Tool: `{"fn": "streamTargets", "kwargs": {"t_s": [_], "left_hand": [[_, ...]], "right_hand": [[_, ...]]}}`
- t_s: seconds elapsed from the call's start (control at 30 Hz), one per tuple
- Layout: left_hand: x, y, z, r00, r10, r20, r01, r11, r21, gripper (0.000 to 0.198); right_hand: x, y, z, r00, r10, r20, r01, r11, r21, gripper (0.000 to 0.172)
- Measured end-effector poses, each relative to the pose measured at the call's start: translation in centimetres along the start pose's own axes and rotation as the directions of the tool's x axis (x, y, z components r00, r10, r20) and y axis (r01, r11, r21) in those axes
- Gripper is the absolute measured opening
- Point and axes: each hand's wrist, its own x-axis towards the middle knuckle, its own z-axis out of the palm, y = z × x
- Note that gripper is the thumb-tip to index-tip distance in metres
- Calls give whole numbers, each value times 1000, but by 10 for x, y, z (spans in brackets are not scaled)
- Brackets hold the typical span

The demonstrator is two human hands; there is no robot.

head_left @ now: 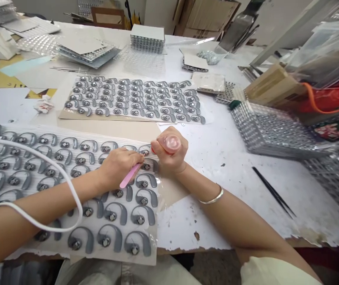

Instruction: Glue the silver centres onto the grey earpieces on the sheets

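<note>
Within right hand [173, 160], pinkish bottle [172, 143].

A workshop: chipped white bench [206, 158], rows of identical grey hook-shaped parts [124, 213], black tweezers [269, 186].

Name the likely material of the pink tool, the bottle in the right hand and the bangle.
Pink tool: perhaps painted metal or plastic; its colour is even and its surface looks smooth.
Bottle in the right hand: probably glossy plastic, though glass is possible; it looks translucent, with highlights on its rounded end.
Bangle: likely polished metal, given its silvery shine.
</note>
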Motion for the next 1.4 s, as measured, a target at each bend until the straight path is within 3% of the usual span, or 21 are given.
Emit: {"fn": "streamTargets", "kwargs": {"t_s": [0.17, 0.27, 0.4, 0.67, 0.87, 1.4], "left_hand": [[2, -2, -3, 998, -55, -15, 54, 998, -42, 13], [4, -2, -8, 992, -117, 48, 121, 989, -86, 15], [6, -2, -11, 973, -204, 111, 216, 971, -107, 19], [7, -3, -10, 947, -307, 97, 321, 924, -209, 14], [9, -4, -11, 910, -398, 115, 415, 870, -266, 14], [8, -8, -9, 898, -422, 125, 439, 839, -321, 16]], "right_hand": [[0, 0, 0, 1000, -5, 7, 5, 1000, 9, 24], [-2, 0, 0, 1000, -1, 13, 1, 1000, 19, 23], [-5, 2, -1, 992, 101, 73, -97, 994, -46, 28], [-6, 6, 1, 980, 177, 93, -175, 984, -32, 40], [-6, 9, 1, 986, 141, 90, -142, 990, 5, 41], [-4, 5, 0, 991, 97, 90, -96, 995, -12, 38]]}}
